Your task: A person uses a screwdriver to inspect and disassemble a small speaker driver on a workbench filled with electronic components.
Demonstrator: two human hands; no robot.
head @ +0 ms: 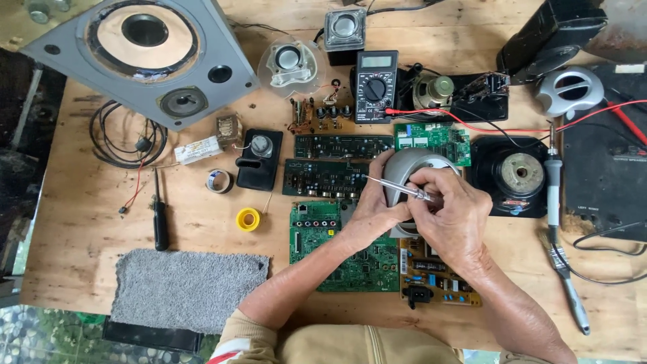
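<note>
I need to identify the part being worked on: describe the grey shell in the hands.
The shell is a rounded, silver-grey casing, plastic by its look, held over the circuit boards. The left hand grips its left side; the right hand covers its lower right and holds a screwdriver across it.

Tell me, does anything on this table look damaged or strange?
Yes. The grey speaker cabinet at the top left lies tilted, and its large woofer opening is bare, with a torn-looking ring around it. Bare circuit boards lie loose under the hands.

Both hands grip a grey speaker shell [412, 168], the right hand [453, 214] holding a screwdriver [399, 188] against it
</note>
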